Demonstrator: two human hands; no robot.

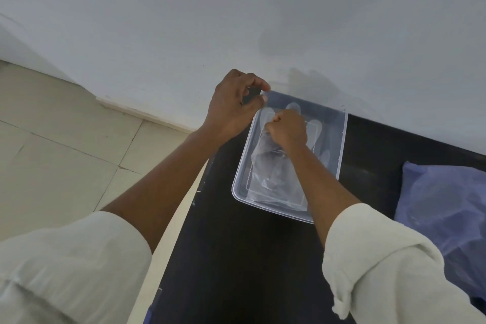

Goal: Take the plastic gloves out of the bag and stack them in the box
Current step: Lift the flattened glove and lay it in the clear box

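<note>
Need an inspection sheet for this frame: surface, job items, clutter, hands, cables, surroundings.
Surface: dark table, set against the wall.
Job's things: clear box on the table, clear gloves lying flat inside; blue bag to its right.
Clutter: nothing seen.
Hands: left hand pinches a glove edge at the box's far-left corner; right hand holds a glove over the box, its grip partly hidden.
Cables: nothing seen.
Surroundings: white wall, tiled floor at left.

A black tabletop (236,258) runs from the bottom centre up to the right edge, meeting a pale grey wall (236,8) across the top, while beige floor tiles (57,144) and a skirting strip (136,110) fill the left.
</note>
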